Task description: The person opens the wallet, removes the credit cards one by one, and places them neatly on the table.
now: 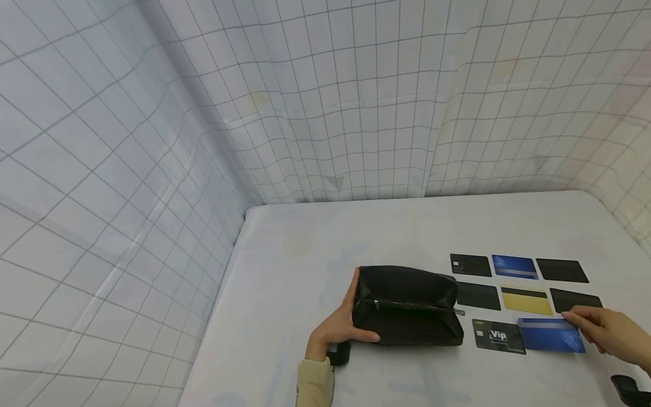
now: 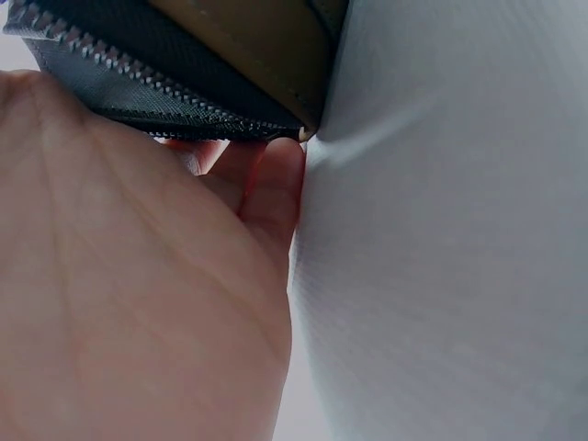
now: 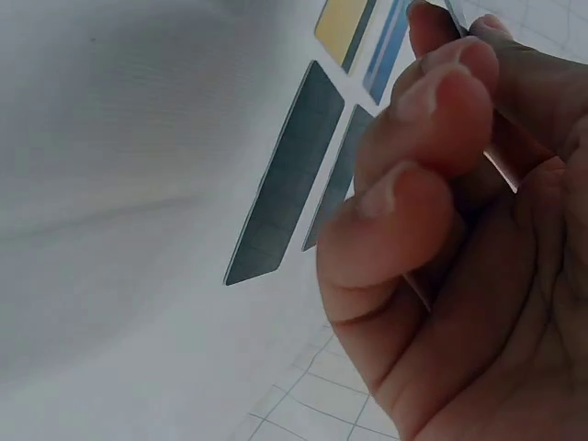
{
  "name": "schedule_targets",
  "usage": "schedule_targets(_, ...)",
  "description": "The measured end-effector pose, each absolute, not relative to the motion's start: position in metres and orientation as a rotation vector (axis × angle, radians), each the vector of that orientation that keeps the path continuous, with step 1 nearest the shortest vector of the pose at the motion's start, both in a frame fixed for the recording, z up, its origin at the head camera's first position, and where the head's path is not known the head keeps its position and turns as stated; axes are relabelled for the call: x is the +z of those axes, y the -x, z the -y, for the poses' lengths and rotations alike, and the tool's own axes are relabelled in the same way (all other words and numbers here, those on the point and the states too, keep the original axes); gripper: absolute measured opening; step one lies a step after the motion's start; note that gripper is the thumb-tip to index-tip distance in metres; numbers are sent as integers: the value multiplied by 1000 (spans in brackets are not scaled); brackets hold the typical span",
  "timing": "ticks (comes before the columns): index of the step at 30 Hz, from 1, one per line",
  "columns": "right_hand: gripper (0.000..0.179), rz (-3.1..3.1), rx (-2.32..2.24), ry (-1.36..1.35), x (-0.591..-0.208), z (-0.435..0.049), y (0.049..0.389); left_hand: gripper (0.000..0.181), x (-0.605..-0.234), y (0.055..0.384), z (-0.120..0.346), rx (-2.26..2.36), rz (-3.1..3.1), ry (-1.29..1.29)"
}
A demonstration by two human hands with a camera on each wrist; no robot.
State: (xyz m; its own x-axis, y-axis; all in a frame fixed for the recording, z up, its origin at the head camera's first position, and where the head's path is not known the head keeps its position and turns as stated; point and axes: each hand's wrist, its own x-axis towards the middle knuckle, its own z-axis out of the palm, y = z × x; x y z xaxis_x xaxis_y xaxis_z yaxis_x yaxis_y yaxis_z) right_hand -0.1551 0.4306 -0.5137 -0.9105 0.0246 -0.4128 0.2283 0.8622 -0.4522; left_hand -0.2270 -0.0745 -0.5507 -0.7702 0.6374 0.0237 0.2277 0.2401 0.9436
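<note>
A black zip wallet lies on the white table with its mouth gaping upward. My left hand grips its left end, thumb along the near side and fingers at the far side. In the left wrist view, the zip teeth and a brown inner part show above the palm. At the right, my right hand pinches a blue card by its upper right corner. That card appears slightly raised and tilted, beside a black "Vip" card. In the right wrist view only a thin card edge shows between thumb and finger.
Beyond the blue card lie two rows of cards: a black card, another blue card, a yellow card and several dark ones, one close to the wallet's right end. White grid-patterned curtains surround the table.
</note>
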Motion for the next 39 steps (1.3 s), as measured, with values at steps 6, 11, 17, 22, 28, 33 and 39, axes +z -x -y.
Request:
schedule_targets(6, 50, -2663, -636, -198, -527, -436, 156, 127, -552, 227, 74, 1547, -2152, -798)
schedule_targets(11, 49, -2631, -601, -251, -537, -441, 157, 127, -552, 227, 74, 1550, -2152, -793)
schedule_targets(17, 58, -2575, -554, -295, -543, -443, 159, 129, -551, 227, 74, 1553, -2154, -787)
schedule_targets(22, 66, -2543, -521, -307, -544, -443, 159, 127, -553, 227, 74, 1550, -2153, -783)
schedule_targets(28, 87, -2546, -451, -291, -544, -443, 160, 127, -552, 228, 74, 1536, -2154, -783)
schedule_targets(33, 88, -2557, -457, -252, -545, -441, 161, 127, -550, 227, 76, 1541, -2153, -778)
schedule_targets(39, 97, -2511, -453, -292, -544, -438, 160, 127, -551, 226, 75, 1551, -2138, -788)
